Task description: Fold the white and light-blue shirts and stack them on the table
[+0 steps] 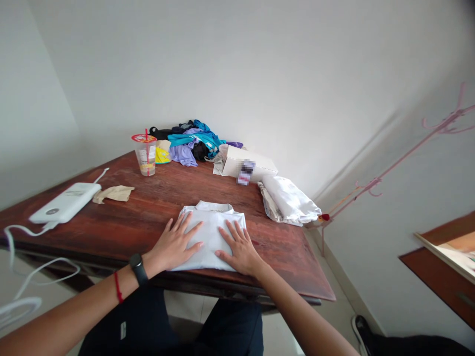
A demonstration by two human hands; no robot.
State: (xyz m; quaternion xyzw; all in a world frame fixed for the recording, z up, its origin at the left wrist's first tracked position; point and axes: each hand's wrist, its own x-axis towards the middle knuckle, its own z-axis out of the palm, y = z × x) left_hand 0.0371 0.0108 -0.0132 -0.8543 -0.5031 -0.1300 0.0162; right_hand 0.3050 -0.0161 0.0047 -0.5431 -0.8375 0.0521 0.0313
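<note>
- The left hand [177, 244] lies flat, fingers spread, on the left half of a folded white shirt [212, 232]; it grips nothing, only presses down.
- The right hand [240, 249] lies the same way on the right half, palm down and fingers loose, with its heel near the shirt's front edge.
- The shirt sits on the table [148, 217], close to the near edge and just in front of the person, collar end pointing away.
- Risk: the shirt's front edge lies almost at the table's edge, so a pull toward the body could drag it off, I judge.
- Risk: uneven pressure from the two palms could shift the layers and spoil the fold; the cloth looks thin and slippery on the polished wood.
- A second folded white cloth [289, 200] lies to the right, near the table's right edge, well apart from the hands.
- A white box [247, 163] stands behind it, with a pile of coloured clothes [193, 141] in the far corner.
- A plastic cup [146, 155] with a straw stands at the far left; a wide sweep could tip it.
- A power bank [67, 202] with a trailing cable [22, 277] and a beige scrap [113, 194] lie to the left.
- Nothing lies between the hands and the shirt.
</note>
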